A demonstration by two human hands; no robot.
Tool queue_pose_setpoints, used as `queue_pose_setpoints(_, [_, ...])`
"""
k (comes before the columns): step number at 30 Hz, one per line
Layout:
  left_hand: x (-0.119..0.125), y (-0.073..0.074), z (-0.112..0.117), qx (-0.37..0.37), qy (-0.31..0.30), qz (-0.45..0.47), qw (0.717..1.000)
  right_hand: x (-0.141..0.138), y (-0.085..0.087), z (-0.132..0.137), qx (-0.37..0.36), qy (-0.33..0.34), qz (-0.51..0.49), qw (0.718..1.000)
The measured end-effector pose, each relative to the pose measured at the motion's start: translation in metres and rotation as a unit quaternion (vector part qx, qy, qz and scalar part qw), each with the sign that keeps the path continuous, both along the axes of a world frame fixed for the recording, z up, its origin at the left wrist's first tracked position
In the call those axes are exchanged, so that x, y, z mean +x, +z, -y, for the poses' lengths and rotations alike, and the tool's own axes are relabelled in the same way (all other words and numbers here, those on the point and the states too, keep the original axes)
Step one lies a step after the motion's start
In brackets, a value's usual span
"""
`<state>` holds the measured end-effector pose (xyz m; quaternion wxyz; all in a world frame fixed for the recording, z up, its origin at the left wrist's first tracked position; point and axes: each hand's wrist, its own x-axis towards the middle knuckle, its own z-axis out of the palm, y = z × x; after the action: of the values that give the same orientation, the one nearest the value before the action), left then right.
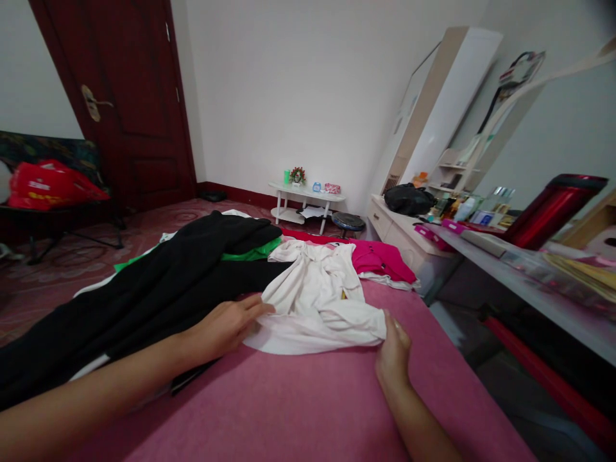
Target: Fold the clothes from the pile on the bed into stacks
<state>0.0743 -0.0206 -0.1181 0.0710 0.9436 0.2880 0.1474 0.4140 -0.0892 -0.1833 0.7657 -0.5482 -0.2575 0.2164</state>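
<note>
A rumpled white shirt (pixel 317 282) lies spread on the pink bed cover (pixel 308 404), its smooth hem band toward me. My left hand (pixel 231 326) is at the hem's left corner, fingers closed over the cloth; its thumb is mostly hidden. At the opposite corner, my right hand (pixel 394 350) pinches the hem's edge between thumb and fingers. Black clothing (pixel 192 269) is heaped along the left, just beyond my left forearm, with a green garment (pixel 253 249) showing under it. Behind the shirt, to the right, sits a folded bright pink garment (pixel 382 262).
On the right stand a cluttered shelf (pixel 520 276) with a red thermos (pixel 558 208) and a white dresser (pixel 385 221) with a black bag (pixel 409 199). A small white table (pixel 308 192) is by the far wall. A red bag (pixel 52 186) rests on a chair at left.
</note>
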Motion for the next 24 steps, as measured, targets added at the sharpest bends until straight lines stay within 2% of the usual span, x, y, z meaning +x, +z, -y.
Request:
queue_pose_setpoints(3, [-0.010,-0.010,0.002,0.003,0.015,-0.045,0.999,0.013,0.001,0.003,0.013,-0.096,-0.076,0.992])
queue_pose_setpoints(7, [-0.013,-0.017,0.012,0.001,-0.027,-0.069,0.997,0.029,0.007,0.011,-0.007,-0.157,-0.075,0.985])
queue_pose_setpoints(11, [-0.010,-0.020,0.018,0.012,-0.046,-0.035,0.998,0.040,0.012,0.014,-0.024,-0.137,-0.033,0.990])
queue_pose_setpoints(14, [-0.005,-0.020,0.016,0.005,-0.036,-0.036,0.999,0.043,0.015,0.013,-0.034,-0.096,0.102,0.990])
queue_pose_setpoints(16, [0.001,-0.020,0.014,0.000,-0.023,-0.049,0.999,0.040,0.019,0.014,-0.067,-0.070,0.262,0.960])
queue_pose_setpoints(17, [0.004,-0.020,0.013,-0.001,-0.015,-0.058,0.998,0.038,0.020,0.015,-0.090,-0.048,0.353,0.930])
queue_pose_setpoints(19, [0.010,-0.020,0.011,0.003,0.000,-0.073,0.997,0.031,0.021,0.016,-0.140,0.006,0.513,0.847])
queue_pose_setpoints(21, [0.014,-0.023,0.007,0.012,0.014,-0.081,0.997,0.026,0.018,0.016,-0.187,0.059,0.595,0.779])
queue_pose_setpoints(22, [0.015,-0.026,0.005,0.018,0.018,-0.081,0.996,0.026,0.015,0.016,-0.206,0.077,0.605,0.765])
queue_pose_setpoints(24, [0.017,-0.031,0.000,0.029,0.027,-0.078,0.996,0.031,0.007,0.014,-0.222,0.085,0.592,0.770])
